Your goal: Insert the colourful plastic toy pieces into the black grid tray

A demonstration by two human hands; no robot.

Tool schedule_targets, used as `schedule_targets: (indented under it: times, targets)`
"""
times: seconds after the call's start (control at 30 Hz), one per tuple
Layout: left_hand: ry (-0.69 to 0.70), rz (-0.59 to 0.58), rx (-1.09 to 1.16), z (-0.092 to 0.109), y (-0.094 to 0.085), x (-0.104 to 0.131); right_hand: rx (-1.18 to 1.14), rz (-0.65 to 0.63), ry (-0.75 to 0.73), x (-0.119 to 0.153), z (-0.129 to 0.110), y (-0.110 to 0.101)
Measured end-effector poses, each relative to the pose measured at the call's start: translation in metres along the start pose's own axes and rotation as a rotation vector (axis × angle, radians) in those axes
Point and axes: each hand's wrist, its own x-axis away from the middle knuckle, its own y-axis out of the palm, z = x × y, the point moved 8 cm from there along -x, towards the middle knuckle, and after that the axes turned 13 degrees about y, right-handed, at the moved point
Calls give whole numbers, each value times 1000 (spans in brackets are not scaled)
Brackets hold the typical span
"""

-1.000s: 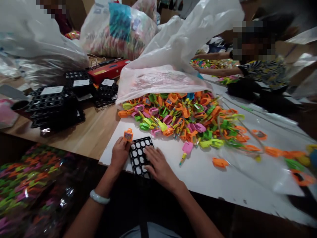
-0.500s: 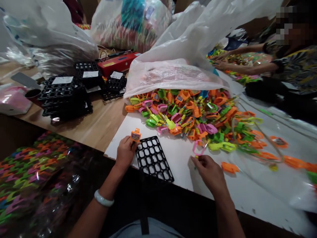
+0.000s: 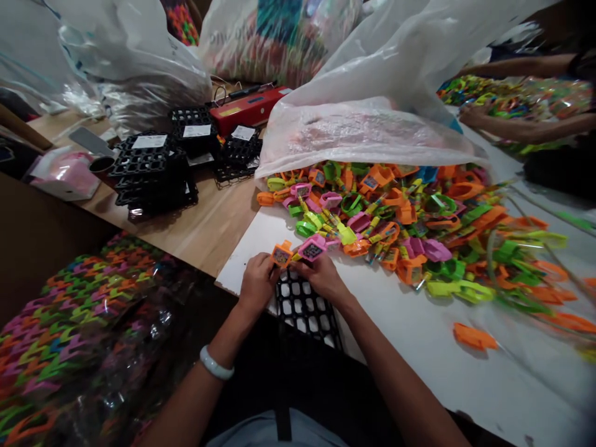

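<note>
While the left hand [image 3: 257, 282] pinches an orange toy [image 3: 282, 254], the right hand [image 3: 321, 273] grips a pink toy [image 3: 312, 248] over the black grid tray [image 3: 307, 307]

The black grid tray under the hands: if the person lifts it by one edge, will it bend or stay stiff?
The black grid tray is probably light, being mostly open holes. Its thin bars suggest slight flexing. It likely slides easily on the smooth white sheet.

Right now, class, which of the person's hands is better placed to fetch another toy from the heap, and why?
Right hand, probably: it sits on the side of the toy heap; the left hand lies farther off.
</note>
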Motion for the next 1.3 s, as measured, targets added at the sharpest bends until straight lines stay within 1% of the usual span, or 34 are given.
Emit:
schedule_targets:
  times: [0.17,0.27,0.37,0.4,0.47,0.5,0.53,0.57,0.6,0.63,0.67,0.7,0.73,0.77,0.83,0.9,0.97,1.0,1.03,1.1,1.17,1.23,1.3]
  targets:
    - [2,1,22,1,0,0,207,28,-100,6,-5,-6]
    - [4,0,31,1,1,0,318,69,-218,11,-14,0]
    - [16,14,35,3,0,0,399,100,-274,13,-20,8]
    - [22,22,33,4,-1,0,409,85,-280,14,-21,10]
    - [35,39,29,5,-2,-1,399,-5,-294,14,-25,11]
    - [40,46,27,6,-3,0,388,-47,-303,14,-27,8]
    - [43,52,25,6,-4,0,390,-49,-312,12,-31,2]
    - [43,56,22,6,-5,0,418,5,-312,10,-34,-9]
    - [41,60,20,5,-5,1,475,112,-298,6,-37,-23]
    - [36,61,17,5,-5,1,560,246,-263,1,-39,-38]
    - [30,60,15,4,-5,2,665,377,-206,-4,-40,-52]
    - [25,57,14,4,-5,2,777,471,-138,-10,-40,-63]
    - [20,54,13,4,-5,2,882,515,-74,-16,-40,-69]
    - [15,52,12,4,-5,2,966,520,-29,-22,-40,-72]
    - [7,51,10,3,-5,1,1039,480,-20,-27,-42,-70]
    - [4,51,8,4,-5,1,979,461,-96,-22,-48,-66]
    - [6,51,9,4,-5,1,792,460,-173,-7,-50,-62]
    - [6,50,9,4,-4,1,653,438,-179,0,-47,-59]
    - [5,47,11,3,-4,1,490,387,-155,5,-41,-56]
    - [2,38,15,3,-3,2,163,219,-48,11,-22,-41]
    - [-1,27,20,2,-3,1,-56,64,46,13,-8,-22]
    - [-4,16,22,2,-3,1,-119,-6,80,11,-3,-13]
    - [-6,9,22,2,-2,1,-80,-15,91,8,-1,-12]
